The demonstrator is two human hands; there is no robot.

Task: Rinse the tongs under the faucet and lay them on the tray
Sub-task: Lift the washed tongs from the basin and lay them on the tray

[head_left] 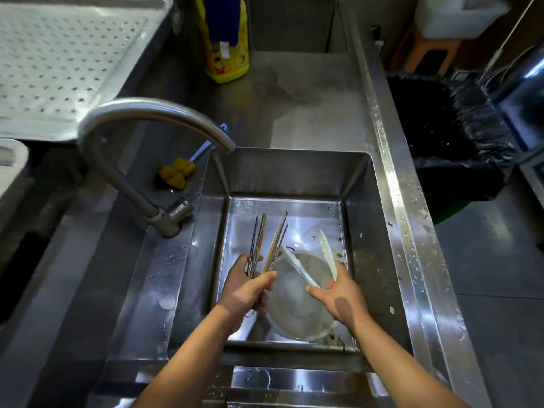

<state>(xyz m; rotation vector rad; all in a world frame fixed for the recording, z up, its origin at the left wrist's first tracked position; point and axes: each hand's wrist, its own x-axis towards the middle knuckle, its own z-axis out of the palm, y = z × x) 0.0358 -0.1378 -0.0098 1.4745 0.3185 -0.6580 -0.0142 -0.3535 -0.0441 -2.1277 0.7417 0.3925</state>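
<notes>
Right hand (338,298) gripped pale, translucent plastic tongs (328,250), their scalloped arms splayed wide. Left hand (244,290) clutched thin brownish sticks (259,240).

Both bare forearms are reaching forward from the lower edge of the view, angling in toward each other. Left hand (245,291): back facing up, fingers curling round a bundle of thin sticks (259,240). Right hand (338,298): back facing up, thumb pointing left, gripping the joined end of the white tongs (327,250). The hands are sitting near each other, not touching.
</notes>
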